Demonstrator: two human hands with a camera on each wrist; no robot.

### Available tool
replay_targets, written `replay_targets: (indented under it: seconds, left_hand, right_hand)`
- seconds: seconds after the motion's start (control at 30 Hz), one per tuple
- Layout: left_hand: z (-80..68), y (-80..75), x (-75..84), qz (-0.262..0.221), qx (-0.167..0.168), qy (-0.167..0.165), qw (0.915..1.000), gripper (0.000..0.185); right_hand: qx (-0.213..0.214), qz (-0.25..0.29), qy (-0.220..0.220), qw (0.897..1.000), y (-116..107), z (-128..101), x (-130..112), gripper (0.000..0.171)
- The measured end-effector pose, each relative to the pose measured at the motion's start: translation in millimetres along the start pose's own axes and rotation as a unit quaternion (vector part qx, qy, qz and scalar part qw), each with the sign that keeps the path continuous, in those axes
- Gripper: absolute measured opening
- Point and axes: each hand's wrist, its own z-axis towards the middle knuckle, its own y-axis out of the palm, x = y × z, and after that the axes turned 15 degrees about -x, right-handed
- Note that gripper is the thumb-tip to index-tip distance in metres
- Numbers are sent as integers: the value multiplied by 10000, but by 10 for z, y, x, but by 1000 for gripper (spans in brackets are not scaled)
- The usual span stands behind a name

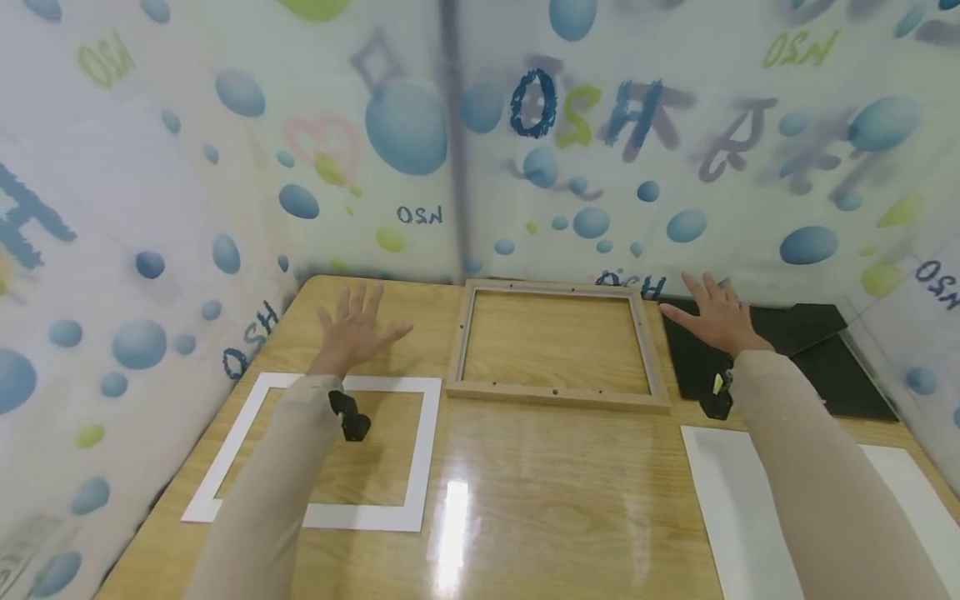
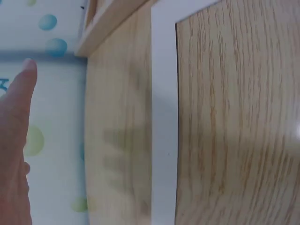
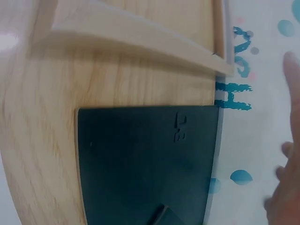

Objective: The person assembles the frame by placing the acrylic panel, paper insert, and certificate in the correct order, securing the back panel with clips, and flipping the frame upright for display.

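My left hand (image 1: 352, 329) is raised with fingers spread and nothing in it, above the far edge of a white rectangular mat border (image 1: 423, 454) on the left of the table. Its shadow falls on the wood beside the border in the left wrist view. On the right, my right hand (image 1: 712, 317) is likewise spread and holds nothing, overlapping a black backing board (image 1: 840, 375) in the head view. Between the hands, toward the back, lies a light wooden picture frame (image 1: 555, 396), with bare tabletop showing through it. The black board (image 3: 140, 154) has a folded flap.
White flat sheets (image 1: 738, 500) lie at the right front, partly hidden under my right forearm. A wooden table (image 1: 570, 492) bears everything, with a bright reflection at its front. Patterned curtains (image 1: 480, 183) with blue dots hang close behind and at both sides.
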Motion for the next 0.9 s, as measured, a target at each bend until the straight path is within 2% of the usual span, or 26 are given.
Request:
replay_targets:
  seconds: [0.17,0.3,0.4,0.53,0.77,0.9]
  left_hand:
    - [-78,14,160,-52,385,544,9978,69]
    - [-228,88,374,-259,510,1062,9927,43]
    - [-348,187,531,-489,357,1355,9889,32]
    - [-477,324,731,-647,66,1571,9854,24]
    - [-612,591,961,-741,-425,1659,9824,19]
    - [-642,718,1014,-365,-447,1771,9825,23]
  right_hand:
    - [-287,1112,-339,9928,12,45,-18,79]
    - [-538,1646,-338,9843,76,74,-25,68]
    - [-656,2151,-277,9740,141,97,-25,63]
    - [-781,2672,-153,9604,190,117,-29,60]
    - [-1019,2857,-37,9529,240,144,-79,58]
    - [-1230,2912,84,9487,278,145,-64,59]
